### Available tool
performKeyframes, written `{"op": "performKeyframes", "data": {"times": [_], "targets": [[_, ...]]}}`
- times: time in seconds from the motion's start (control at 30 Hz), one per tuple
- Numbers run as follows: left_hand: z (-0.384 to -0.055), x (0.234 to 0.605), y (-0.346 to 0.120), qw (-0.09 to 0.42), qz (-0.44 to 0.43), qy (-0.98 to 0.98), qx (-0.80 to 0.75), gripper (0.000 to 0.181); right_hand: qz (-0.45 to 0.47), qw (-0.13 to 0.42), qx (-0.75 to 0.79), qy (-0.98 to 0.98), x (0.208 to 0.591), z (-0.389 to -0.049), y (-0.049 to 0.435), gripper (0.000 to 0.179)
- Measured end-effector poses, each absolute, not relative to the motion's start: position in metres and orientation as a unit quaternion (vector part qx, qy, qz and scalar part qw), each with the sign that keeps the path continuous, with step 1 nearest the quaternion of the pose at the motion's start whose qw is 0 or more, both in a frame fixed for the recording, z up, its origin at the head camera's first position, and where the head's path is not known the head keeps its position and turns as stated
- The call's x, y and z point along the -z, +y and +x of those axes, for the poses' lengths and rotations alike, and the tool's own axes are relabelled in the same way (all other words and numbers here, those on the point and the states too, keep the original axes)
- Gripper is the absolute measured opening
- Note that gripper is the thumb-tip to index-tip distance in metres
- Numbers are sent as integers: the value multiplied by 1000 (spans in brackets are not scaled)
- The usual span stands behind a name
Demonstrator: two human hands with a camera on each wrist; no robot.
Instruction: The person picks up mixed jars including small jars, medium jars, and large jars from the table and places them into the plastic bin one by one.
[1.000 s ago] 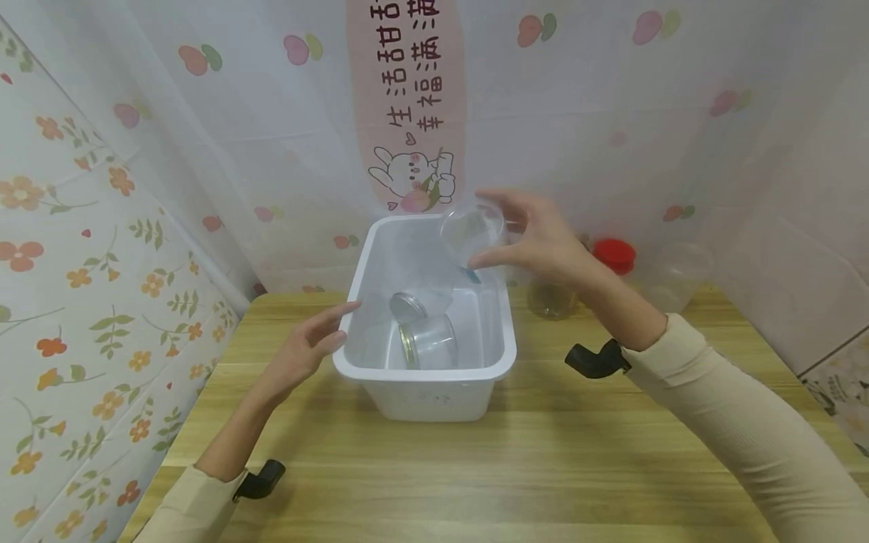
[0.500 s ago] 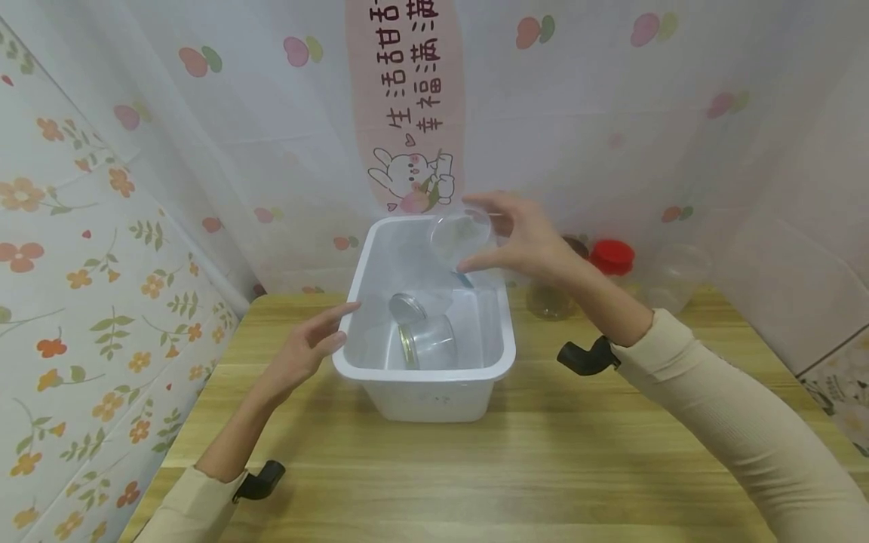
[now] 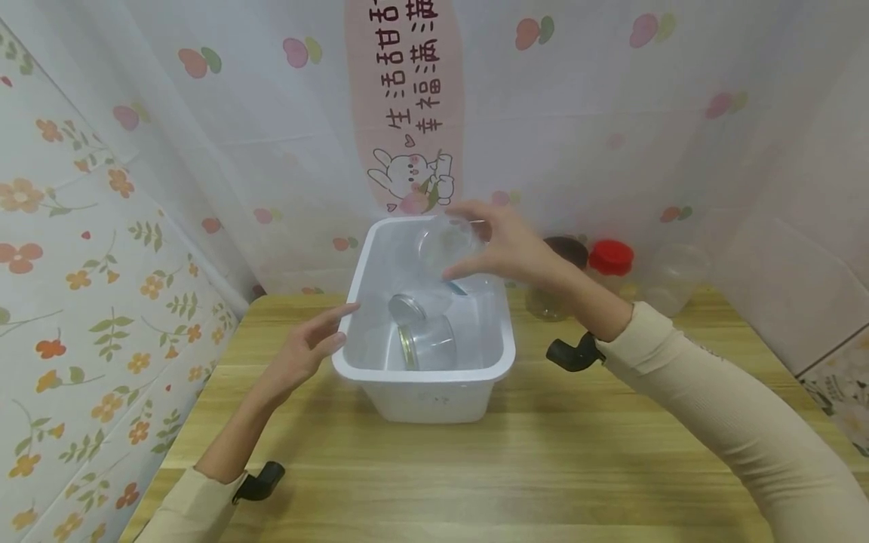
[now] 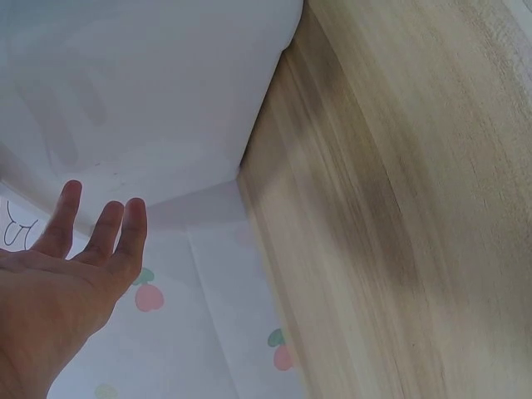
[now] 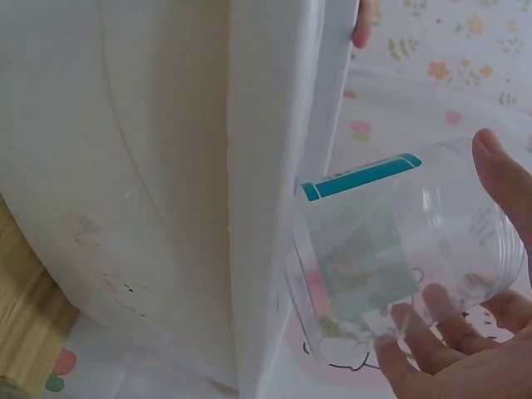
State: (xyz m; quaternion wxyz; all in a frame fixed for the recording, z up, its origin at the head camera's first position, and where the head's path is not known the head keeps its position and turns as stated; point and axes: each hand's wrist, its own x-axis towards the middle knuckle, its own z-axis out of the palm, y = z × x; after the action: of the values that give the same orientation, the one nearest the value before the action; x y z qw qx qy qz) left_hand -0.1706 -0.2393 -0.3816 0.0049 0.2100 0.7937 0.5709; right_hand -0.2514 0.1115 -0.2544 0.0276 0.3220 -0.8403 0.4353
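My right hand [image 3: 505, 245] grips a clear plastic jar [image 5: 374, 249] between thumb and fingers, over the far right part of a white plastic tub [image 3: 424, 375]. In the right wrist view the jar lies tilted, with a teal-edged label and a threaded end at the palm; its base end is partly behind the tub's rim. Inside the tub lie a clear jar with a gold lid [image 3: 434, 343] and a smaller one with a silver lid [image 3: 407, 310]. At the tub's left rim is my left hand [image 3: 305, 351], fingers extended, fingertips at the edge.
Behind my right forearm, at the table's back right, stand a dark-lidded jar [image 3: 566, 253], a red-lidded jar [image 3: 611, 258] and a clear container [image 3: 675, 279]. The wooden table [image 3: 407, 483] meets a printed curtain [image 3: 271, 151] at the back and left.
My right hand has moved left and slightly down with the clear jar, further over the tub. The dark-lidded jar shows more now. My left hand has stayed at the rim.
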Motion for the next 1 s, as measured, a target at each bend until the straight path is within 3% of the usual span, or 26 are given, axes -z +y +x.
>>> {"op": "performKeyframes", "data": {"times": [1.0], "targets": [[-171, 381, -238, 7, 214, 789, -576, 46, 338, -35, -332, -880, 250, -253, 87, 95]]}}
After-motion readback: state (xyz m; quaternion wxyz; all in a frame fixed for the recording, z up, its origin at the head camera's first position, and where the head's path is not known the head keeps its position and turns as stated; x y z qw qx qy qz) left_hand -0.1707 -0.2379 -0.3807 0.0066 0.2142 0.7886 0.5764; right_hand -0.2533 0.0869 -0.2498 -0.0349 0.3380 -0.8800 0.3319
